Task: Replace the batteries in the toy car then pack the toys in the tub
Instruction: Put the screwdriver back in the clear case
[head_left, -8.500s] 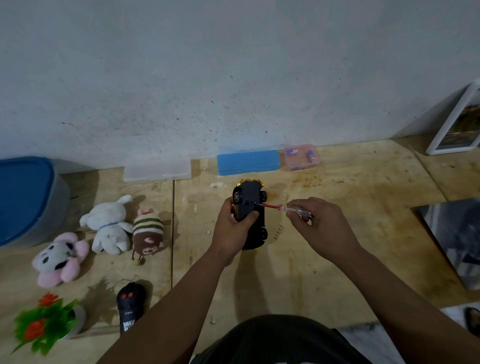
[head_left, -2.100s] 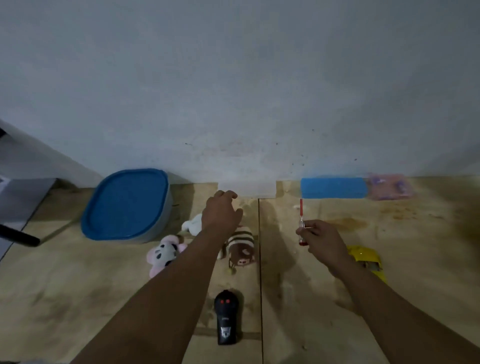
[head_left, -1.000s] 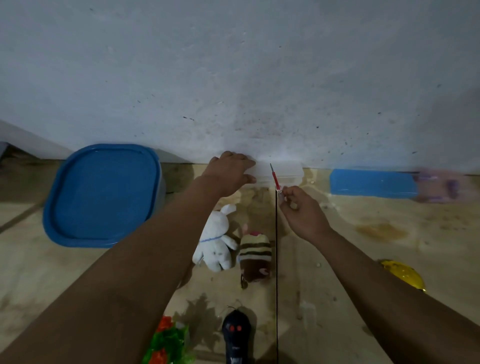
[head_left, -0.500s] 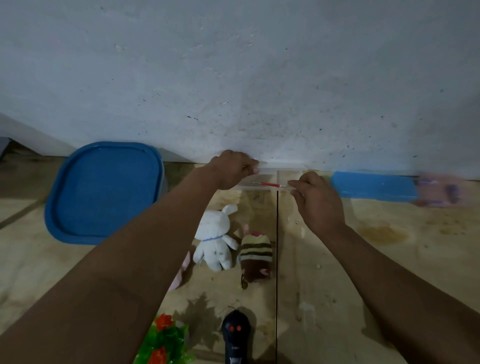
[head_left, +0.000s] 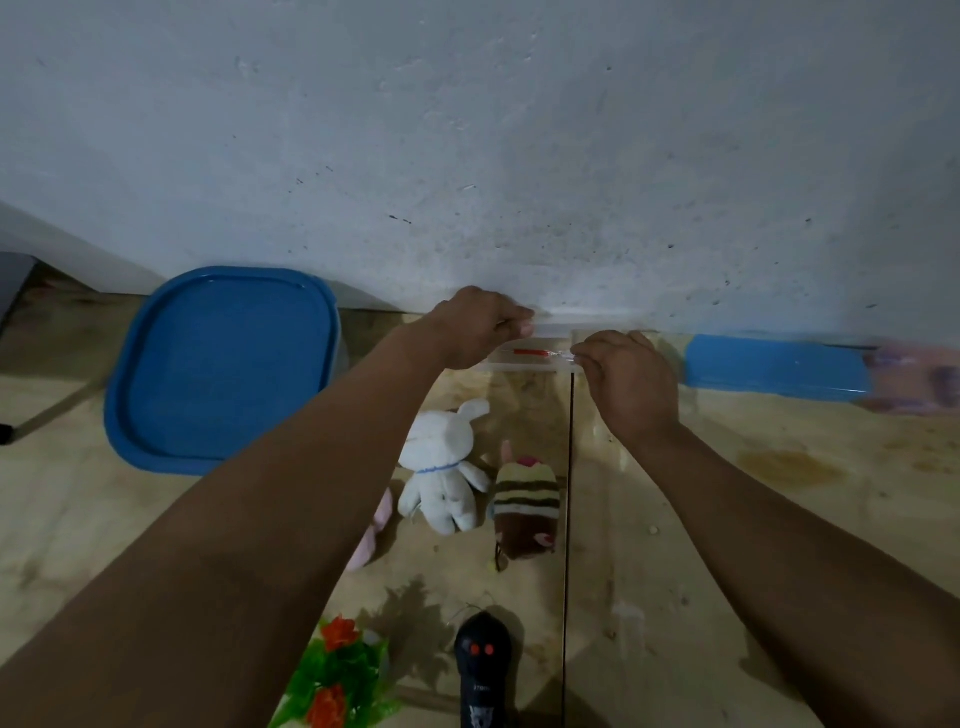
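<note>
Against the wall stands a clear plastic box (head_left: 524, 364). My left hand (head_left: 475, 325) grips its raised lid at the left end. A red screwdriver (head_left: 530, 352) lies flat inside the box, and my right hand (head_left: 631, 387) pinches its clear handle end. The tub with a blue lid (head_left: 223, 364) stands shut at the left by the wall. A white bunny plush (head_left: 441, 470) and a striped brown plush (head_left: 525, 512) lie below my hands. A pink plush (head_left: 370, 532) is mostly hidden by my left arm. The toy car is out of view.
A black remote (head_left: 480, 670) and a small pot of orange plastic flowers (head_left: 337, 680) sit near the bottom edge. A blue case (head_left: 774, 366) and a blurred pink box (head_left: 919, 379) lie along the wall at the right. The surface is plywood with a seam (head_left: 569, 493).
The car was put down and left the view. My left hand reached the clear box and lifted its lid. My right hand swung the screwdriver from upright down flat into the box.
</note>
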